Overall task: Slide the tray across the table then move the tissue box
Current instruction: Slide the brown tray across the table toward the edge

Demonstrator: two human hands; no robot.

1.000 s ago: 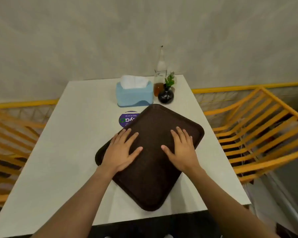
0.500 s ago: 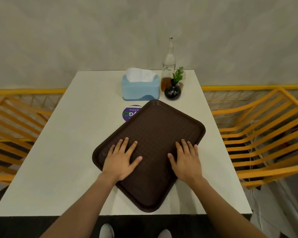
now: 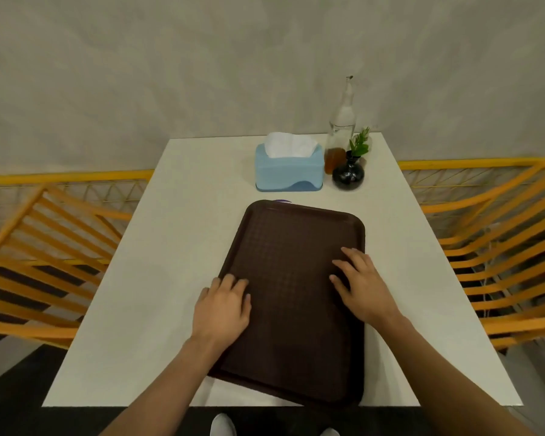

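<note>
Tray [image 3: 291, 297], dark brown, is lying at the table's [image 3: 170, 278] near edge, its far end pointing at twelve o'clock toward the blue tissue box [image 3: 288, 168]. Left hand [image 3: 222, 309] and right hand [image 3: 361, 289] are pressing flat on it, each grip released, palms down. Even downward pressure should be keeping it straight; pushing gently, stopping short of the tissue box, black vase [image 3: 348, 174] and glass bottle [image 3: 340, 133].

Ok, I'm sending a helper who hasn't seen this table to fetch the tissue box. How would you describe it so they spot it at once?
Look at the far end of the white table, by the wall, just beyond the brown tray. The tissue box stands left of a glass bottle and a small black vase. It is the only light blue thing there, with white tissue sticking out of its top.
</note>
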